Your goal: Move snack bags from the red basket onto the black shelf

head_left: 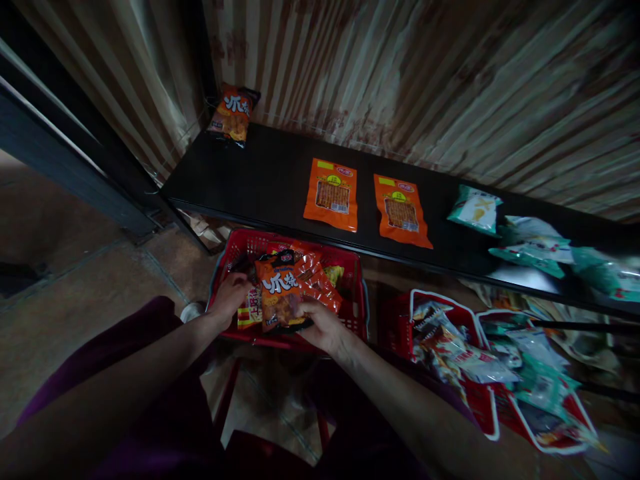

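In the head view, my right hand (320, 325) is closed on the lower right corner of an orange and black snack bag (280, 291), thumb on its front. The bag is tilted over a red plastic basket (295, 341) that holds several packets. My left hand (232, 298) is at the basket's left side, its fingers curled in by a dark packet edge; what they hold is hidden. Beside those fingers lies a yellow and red packet (250, 310), partly covered by the snack bag. Shiny orange-red packets (320, 285) lie behind the bag in the basket.
A black shelf (270, 177) runs behind the basket. On it stand a similar orange and black bag (233, 115), two flat orange pouches (331, 193) and several green-white bags (475, 210). Two red baskets with white handles (493, 407) hold more packets at right.
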The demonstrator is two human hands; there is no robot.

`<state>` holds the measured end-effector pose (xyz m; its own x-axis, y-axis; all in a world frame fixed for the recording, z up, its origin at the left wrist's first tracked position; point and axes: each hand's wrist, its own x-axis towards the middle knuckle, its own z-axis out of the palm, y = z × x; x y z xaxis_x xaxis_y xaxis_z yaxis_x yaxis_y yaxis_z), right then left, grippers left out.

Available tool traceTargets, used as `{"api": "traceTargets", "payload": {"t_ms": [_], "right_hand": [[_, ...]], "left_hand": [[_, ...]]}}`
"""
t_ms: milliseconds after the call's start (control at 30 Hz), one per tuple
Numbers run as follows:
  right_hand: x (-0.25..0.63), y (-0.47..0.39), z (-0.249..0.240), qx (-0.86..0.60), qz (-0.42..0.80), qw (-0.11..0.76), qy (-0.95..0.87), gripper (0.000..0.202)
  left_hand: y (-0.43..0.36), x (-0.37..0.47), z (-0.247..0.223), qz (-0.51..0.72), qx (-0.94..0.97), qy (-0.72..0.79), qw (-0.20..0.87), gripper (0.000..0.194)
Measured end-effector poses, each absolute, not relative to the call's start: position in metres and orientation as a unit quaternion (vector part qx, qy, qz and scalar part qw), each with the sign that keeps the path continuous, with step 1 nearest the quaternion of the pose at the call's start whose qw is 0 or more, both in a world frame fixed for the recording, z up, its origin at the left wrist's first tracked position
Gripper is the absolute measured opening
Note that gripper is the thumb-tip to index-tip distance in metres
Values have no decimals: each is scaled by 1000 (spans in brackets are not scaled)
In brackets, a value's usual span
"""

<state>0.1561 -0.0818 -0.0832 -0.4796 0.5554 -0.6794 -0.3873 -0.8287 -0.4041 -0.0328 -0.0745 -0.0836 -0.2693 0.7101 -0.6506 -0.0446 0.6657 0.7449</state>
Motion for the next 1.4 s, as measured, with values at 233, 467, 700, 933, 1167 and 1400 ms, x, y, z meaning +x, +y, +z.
{"api": "traceTargets", "payload": {"t_ms": [233, 467, 700, 933, 1167, 1400], "right_hand": [[153, -81, -73, -448, 843, 275, -116, 28], [156, -87, -77, -526, 805, 228, -155, 33], [157, -89, -77, -497, 820, 241, -150, 47], [160, -86, -79, -516, 809, 243, -141, 48], [161, -88, -79, -509, 807, 251, -161, 48], [165, -100, -92, -518, 793, 195, -256, 44]], "left_hand": [[-91, -36, -71, 219, 93, 470, 850, 41], [-103, -39, -71, 230, 168, 430, 857, 54], [-107, -38, -76, 269, 144, 477, 824, 48], [-104, -40, -74, 271, 177, 466, 823, 51], [-100, -44, -72, 233, 260, 454, 820, 61], [-100, -51, -76, 181, 383, 440, 792, 48]]}}
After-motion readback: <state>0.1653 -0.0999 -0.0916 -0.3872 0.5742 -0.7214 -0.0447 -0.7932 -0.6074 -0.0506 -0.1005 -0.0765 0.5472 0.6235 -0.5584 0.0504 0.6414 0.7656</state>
